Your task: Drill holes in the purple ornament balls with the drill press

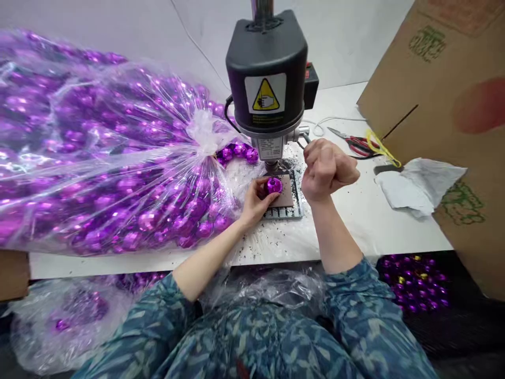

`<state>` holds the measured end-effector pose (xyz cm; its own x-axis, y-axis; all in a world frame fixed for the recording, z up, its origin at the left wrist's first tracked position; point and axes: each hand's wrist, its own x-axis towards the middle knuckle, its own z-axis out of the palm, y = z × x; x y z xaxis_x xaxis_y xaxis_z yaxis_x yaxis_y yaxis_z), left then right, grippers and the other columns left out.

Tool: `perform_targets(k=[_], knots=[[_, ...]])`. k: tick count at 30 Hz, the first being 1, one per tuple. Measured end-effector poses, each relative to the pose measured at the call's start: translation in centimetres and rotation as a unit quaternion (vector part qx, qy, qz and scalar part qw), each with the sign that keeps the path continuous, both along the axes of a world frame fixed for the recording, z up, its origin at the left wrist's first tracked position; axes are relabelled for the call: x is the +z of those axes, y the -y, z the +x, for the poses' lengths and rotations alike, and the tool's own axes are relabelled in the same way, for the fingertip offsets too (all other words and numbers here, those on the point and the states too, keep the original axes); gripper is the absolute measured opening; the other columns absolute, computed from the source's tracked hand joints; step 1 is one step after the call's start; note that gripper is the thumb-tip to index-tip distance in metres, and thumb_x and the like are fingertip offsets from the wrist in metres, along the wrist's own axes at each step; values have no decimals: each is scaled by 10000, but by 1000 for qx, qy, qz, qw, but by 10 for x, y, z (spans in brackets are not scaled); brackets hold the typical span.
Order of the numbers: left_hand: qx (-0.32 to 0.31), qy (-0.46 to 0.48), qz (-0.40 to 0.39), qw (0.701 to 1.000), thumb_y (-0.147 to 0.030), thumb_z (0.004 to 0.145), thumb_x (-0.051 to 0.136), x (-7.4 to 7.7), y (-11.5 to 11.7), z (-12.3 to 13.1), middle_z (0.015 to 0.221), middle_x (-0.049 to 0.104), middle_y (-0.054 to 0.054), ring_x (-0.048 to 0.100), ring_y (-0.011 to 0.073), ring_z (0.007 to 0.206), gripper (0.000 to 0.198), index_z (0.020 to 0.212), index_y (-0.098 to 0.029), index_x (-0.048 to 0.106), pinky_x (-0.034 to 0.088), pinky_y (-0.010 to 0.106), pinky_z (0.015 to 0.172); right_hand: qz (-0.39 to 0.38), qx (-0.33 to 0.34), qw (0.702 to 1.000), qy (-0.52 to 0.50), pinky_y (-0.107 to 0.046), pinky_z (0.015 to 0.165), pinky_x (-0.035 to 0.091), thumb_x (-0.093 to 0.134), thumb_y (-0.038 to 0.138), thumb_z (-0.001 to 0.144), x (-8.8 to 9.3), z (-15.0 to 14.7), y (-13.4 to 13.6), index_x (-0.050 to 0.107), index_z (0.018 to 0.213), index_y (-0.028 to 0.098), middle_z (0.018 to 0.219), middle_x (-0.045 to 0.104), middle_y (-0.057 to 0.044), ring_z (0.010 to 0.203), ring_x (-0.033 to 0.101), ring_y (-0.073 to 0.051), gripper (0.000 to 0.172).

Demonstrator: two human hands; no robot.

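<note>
A small drill press with a dark housing and a yellow warning label stands in front of me. My left hand pinches a shiny purple bauble between thumb and fingers, under the drill's chuck. The bauble rests over a brown board on the slotted metal base, and a dark hole shows in its top. To the right, my right hand is closed in a fist on the press's feed lever; its grip end is hidden inside the fist.
A big clear bag of purple baubles covers the table's left side. Pliers, yellow-handled scissors and white paper lie at right beside a cardboard box. Dark shavings dot the white table. More baubles sit below its edge.
</note>
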<state>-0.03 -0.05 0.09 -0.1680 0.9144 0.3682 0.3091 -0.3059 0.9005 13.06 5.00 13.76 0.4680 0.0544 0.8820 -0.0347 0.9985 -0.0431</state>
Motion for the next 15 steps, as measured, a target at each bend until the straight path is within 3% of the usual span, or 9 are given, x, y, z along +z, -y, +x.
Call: perform_targets(k=[5,10,13,15], knots=[[-6,-8,-3,1000,-249,770,914,4,2,-1,1012,742,37,634,122,724,468,1175,-214,681,525,256,644,-18,2,1000,-5,-260,374,215,585,221,972,3,0,5,186,550,188,453,194,72,369,195,-46,582],[-4,2,-14,1000,-250,773,903,11,3,3,978,729,31,618,119,718,449,1148,-204,659,517,251,643,-217,-1,976,-3,-288,424,193,597,632,953,48,-2,2,270,562,224,470,260,62,402,246,-60,653],[22,-5,-22,1000,-301,811,868,26,16,1,994,719,37,615,116,723,408,1127,-197,631,514,246,645,-249,23,968,18,-311,408,214,571,808,856,72,-2,-5,270,567,253,466,239,65,400,222,-75,694],[-7,-45,-20,999,-338,859,812,41,37,-7,982,703,35,618,122,735,332,1096,-197,626,514,248,646,-260,27,965,30,-323,393,213,545,866,817,79,-2,-8,255,572,260,474,218,64,392,209,-84,716]])
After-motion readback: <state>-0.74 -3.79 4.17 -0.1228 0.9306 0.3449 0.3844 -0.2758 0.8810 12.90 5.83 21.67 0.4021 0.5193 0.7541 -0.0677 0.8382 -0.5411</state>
